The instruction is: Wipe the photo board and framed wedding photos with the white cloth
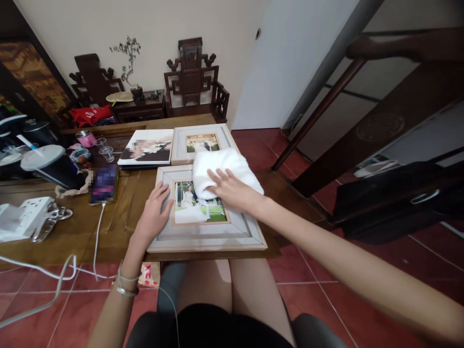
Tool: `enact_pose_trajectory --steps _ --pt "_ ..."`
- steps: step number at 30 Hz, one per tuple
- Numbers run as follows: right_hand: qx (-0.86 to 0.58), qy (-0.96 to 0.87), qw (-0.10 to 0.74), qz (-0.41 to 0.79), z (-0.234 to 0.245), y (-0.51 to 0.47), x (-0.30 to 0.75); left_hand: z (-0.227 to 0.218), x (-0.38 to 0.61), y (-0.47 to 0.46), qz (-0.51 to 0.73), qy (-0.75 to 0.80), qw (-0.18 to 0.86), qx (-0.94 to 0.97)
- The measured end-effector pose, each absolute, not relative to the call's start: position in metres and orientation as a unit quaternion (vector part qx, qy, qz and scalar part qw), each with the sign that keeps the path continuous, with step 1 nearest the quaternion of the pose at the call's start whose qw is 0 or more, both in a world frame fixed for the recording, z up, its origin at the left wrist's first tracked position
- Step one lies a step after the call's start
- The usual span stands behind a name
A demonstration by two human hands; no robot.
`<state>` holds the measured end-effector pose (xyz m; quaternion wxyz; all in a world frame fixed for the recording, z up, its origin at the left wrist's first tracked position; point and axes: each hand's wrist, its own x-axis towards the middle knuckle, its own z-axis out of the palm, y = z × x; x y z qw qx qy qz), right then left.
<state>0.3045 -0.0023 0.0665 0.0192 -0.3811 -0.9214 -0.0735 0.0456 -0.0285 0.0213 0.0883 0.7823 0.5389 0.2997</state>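
1. Bare thighs (255, 295) and black clothing (217, 328) lie nearest the camera, just this side of the wooden table (123, 232) where I sit.

2. On that table, close to its near edge, lies the pale picture frame (213, 241) I am busy with, flat and face up, its photo (184, 208) partly covered.

3. With my left hand (155, 212) I rest on the frame's left border, fingers slightly apart and thumb out to the side; I grip nothing with it.

4. Under my right hand (232, 188) is the white cloth (226, 162), laid over the frame's far right part. My fingers are spread flat on top of it, not pinching, as far as I can see.

5. I judge the cloth work on this frame to be partway: cloth and glass are together, but how much surface is done I cannot tell, since nothing visible separates wiped from unwiped.

6. Behind it lie a second frame (178, 145) and, just beside that, a picture panel (161, 152), neither under my hands. The cloth's far edge overlaps the second frame in my view; whether they touch, I cannot tell. Nor can I say if those two are finished or left over.
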Motion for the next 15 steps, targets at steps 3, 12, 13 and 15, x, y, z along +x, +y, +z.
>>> enact_pose_trajectory --steps 3,12,13,15 --pt "-0.355 -0.934 0.018 -0.039 0.066 -0.047 0.313 0.021 0.046 -0.028 0.308 0.536 0.085 0.781" --pt "-0.393 -0.918 0.049 0.004 0.084 -0.108 0.32 0.018 0.044 -0.025 0.293 0.528 0.079 0.793" --pt "-0.414 -0.909 0.05 -0.013 0.083 -0.096 0.319 0.018 0.044 -0.025 0.29 0.526 0.08 0.795" --pt "-0.444 -0.894 0.054 -0.041 0.078 -0.065 0.317 0.017 0.044 -0.025 0.286 0.525 0.084 0.797"
